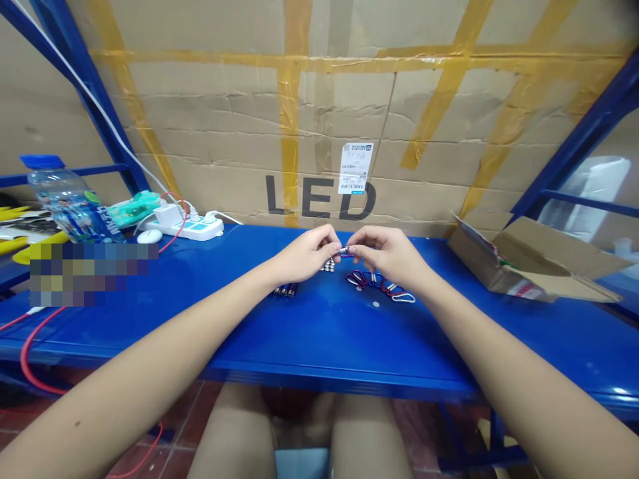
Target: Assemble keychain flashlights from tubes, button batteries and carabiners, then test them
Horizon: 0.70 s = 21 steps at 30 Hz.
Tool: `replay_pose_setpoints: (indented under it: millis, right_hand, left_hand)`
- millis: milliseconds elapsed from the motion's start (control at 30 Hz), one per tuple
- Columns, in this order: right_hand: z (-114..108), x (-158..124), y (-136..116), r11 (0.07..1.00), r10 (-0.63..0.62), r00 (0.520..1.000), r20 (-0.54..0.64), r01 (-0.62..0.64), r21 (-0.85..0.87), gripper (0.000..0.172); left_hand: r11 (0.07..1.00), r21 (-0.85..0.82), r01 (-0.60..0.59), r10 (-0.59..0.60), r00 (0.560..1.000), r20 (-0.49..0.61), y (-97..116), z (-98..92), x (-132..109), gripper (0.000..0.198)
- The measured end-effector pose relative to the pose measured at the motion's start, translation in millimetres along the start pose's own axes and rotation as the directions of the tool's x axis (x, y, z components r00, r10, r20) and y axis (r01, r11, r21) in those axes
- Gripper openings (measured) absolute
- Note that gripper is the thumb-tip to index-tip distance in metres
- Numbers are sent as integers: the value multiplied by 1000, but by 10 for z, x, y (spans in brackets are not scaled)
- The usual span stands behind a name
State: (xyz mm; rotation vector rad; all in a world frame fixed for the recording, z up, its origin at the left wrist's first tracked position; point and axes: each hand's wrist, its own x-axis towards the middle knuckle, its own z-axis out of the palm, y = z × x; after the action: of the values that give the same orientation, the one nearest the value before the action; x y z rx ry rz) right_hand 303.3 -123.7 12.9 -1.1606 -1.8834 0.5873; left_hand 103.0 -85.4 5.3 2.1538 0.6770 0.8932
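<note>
My left hand (309,258) and my right hand (389,254) meet above the blue table. Between their pinched fingertips is a small silver-and-black cylindrical piece (344,251), too small to name exactly. Below the left hand sit several small round silver pieces (328,266), partly covered by the fingers. Dark blue, shiny tube-like pieces (284,290) lie by the left wrist. Under my right hand is a row of red, blue and silver carabiners (402,298), with a small pale disc (376,304) in front of them.
An opened cardboard box (519,263) stands at the right. On the left are a water bottle (74,199), a white power strip (200,227) with plugs, and a red cable (30,352). A large taped carton (224,133) marked LED forms the back.
</note>
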Motion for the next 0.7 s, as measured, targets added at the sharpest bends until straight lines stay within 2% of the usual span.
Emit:
replay_pose_setpoints:
  millis: [133, 300, 500, 600, 700]
  right_hand:
    - [-9, -1, 19, 996, 32, 998, 63, -26, -85, 20]
    - [0, -35, 7, 952, -79, 981, 179, 127, -279, 26]
    - [2, -54, -24, 919, -144, 975, 169, 195, -342, 27]
    - [-6, -47, -8, 895, -190, 967, 171, 242, -375, 26]
    - [-4, -45, 21, 854, -242, 949, 201, 307, -420, 29]
  left_hand:
    - [1000, 0, -11, 11, 1000, 15, -27, 12, -1, 13]
    - [999, 22, -37, 38, 999, -21, -39, 32, -3, 6]
    - [994, -96, 46, -48, 999, -18, 1, 36, 7, 10]
    - [997, 6, 74, -74, 997, 20, 56, 34, 2, 11]
    - [984, 118, 131, -145, 983, 113, 108, 28, -16, 25]
